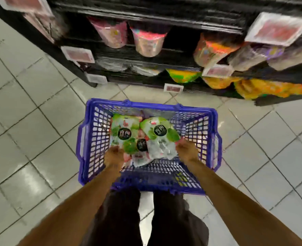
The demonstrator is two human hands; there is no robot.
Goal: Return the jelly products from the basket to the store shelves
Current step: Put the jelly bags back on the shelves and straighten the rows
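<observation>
Here, jelly packs [124, 133] are seen lying flat, labels up, in a blue basket [146, 103] set on the tiled floor below the store shelves [164, 22]. The left hand [114, 155] and right hand [186, 150] are placed at the packs' near edges; whether either has closed on one cannot be told through the blur. The left pack's long axis is pointed toward the shelves, the right one's skewed diagonally. Overlapped and glossy, packs could be dropped if several are lifted together.
</observation>
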